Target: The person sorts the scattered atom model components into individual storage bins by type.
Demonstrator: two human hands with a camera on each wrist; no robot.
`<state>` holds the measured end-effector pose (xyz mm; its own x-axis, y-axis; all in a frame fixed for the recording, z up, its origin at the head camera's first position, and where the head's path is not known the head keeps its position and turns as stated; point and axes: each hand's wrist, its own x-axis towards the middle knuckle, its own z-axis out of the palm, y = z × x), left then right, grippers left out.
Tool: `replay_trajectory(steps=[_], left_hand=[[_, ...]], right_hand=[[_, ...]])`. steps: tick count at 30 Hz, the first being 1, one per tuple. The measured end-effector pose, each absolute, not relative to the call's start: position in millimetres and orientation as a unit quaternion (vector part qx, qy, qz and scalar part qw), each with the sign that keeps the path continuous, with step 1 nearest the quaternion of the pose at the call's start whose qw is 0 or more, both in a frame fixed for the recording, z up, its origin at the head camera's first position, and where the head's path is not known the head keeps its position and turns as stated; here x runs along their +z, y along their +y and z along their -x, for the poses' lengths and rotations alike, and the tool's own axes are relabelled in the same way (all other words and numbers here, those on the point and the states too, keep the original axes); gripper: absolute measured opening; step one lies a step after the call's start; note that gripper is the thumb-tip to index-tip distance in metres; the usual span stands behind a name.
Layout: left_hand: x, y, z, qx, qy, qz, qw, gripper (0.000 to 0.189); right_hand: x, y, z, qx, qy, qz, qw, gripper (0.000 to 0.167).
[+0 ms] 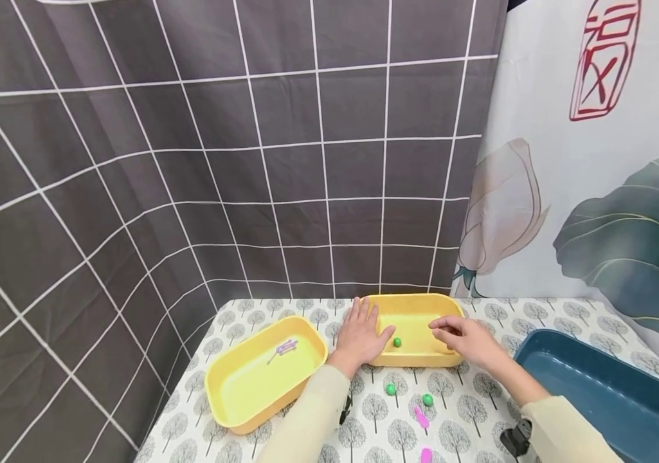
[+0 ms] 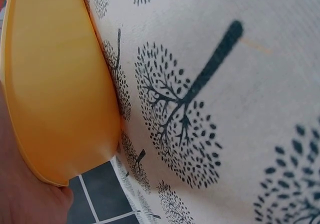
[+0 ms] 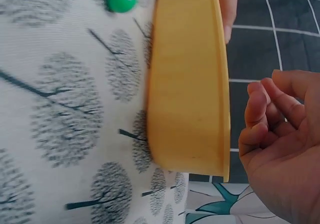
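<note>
A yellow plastic bin (image 1: 413,361) stands at the back of the table with one small green ball (image 1: 397,342) inside. My left hand (image 1: 359,334) rests on the bin's left end, fingers straight and spread, thumb reaching over toward the inside. In the left wrist view, part of that hand lies along the rim. My right hand (image 1: 465,337) hovers over the bin's right side. Its fingers (image 3: 257,104) are loosely bent, and nothing shows between them. In front of the bin, two more green balls (image 1: 390,389) (image 1: 427,400) lie on the tablecloth.
A second yellow bin (image 1: 265,418) on the left holds purple pieces (image 1: 287,347). To the right is a large dark blue tub (image 1: 613,386). Pink pieces (image 1: 422,417) lie near the table's front. A dark checked curtain (image 1: 329,161) hangs behind the table.
</note>
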<state>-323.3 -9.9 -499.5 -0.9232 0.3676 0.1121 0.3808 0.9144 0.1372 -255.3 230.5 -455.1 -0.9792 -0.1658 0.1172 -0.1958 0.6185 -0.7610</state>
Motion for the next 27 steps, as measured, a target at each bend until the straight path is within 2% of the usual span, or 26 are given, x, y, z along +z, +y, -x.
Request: replay_trajectory(steps=[14, 20, 27], left_hand=[[-499, -10, 324, -0.081, -0.977, 0.192, 0.044, 0.076], [-499, -10, 324, -0.088, -0.977, 0.191, 0.041, 0.075], [-499, -10, 324, -0.087, -0.978, 0.187, 0.037, 0.077]], right_hand=[[-468, 233, 219, 0.459, -0.870, -0.180, -0.007, 0.032], [-480, 232, 210, 0.489, -0.848, -0.198, -0.040, 0.034], [-496, 232, 207, 0.493, -0.828, -0.262, -0.046, 0.029]])
